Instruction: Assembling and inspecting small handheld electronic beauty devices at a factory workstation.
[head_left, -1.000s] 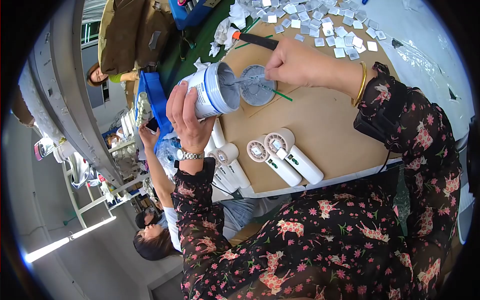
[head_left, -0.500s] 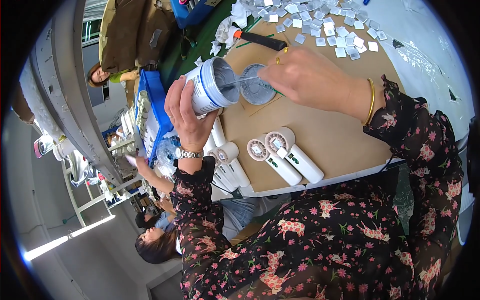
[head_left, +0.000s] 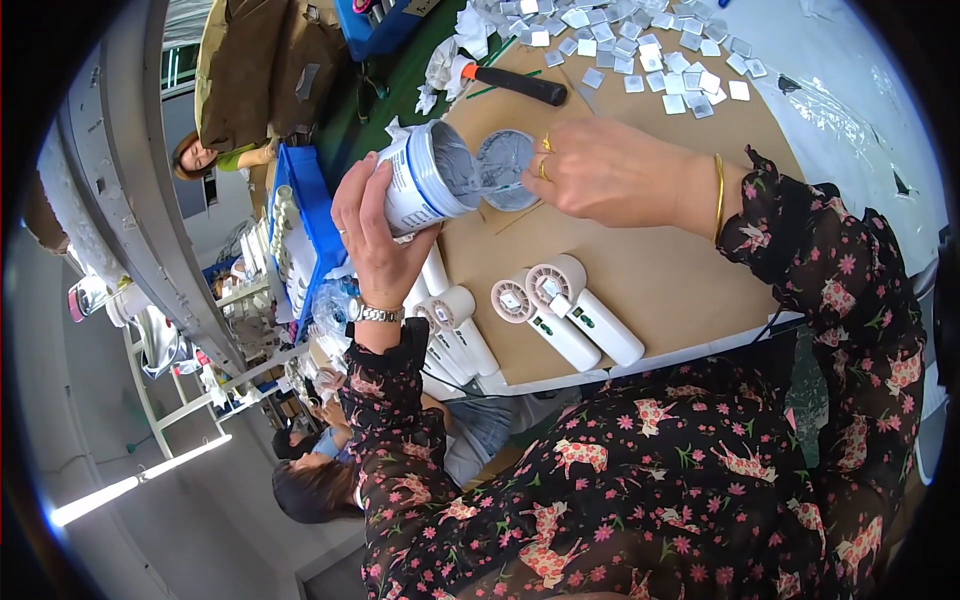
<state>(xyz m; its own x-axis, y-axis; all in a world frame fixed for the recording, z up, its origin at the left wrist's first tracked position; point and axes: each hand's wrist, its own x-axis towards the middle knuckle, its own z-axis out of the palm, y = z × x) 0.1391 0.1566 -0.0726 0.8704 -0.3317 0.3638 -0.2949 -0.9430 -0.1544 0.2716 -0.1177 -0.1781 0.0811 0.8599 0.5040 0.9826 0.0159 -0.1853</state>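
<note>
My left hand [head_left: 372, 222] is wrapped round a white tub [head_left: 412, 188], tipped on its side with its mouth to the right. Grey paste [head_left: 455, 165] coats the tub's inside. From the right, my right hand [head_left: 600, 172] pinches a thin stick [head_left: 503, 188], whose far end is at the tub's mouth. Just behind the stick lies a round lid [head_left: 507, 150] smeared with the same grey paste. Closer to me on the brown board rest two white handheld fans [head_left: 585, 320], and several more white fans [head_left: 455, 325] lie to their left below my left wrist.
Many small clear square pieces [head_left: 640, 50] are scattered at the far side of the brown board [head_left: 680, 270]. A black-handled tool [head_left: 520, 85] with an orange collar lies beside crumpled white tissue [head_left: 440, 65]. Blue bins [head_left: 310, 215] stand to the left. Other people sit further left.
My right hand has turned over and come slightly nearer, drawing the stick toward the tub's mouth. The tub is turned a little, showing more paste. A co-worker's arm at left has pulled back.
</note>
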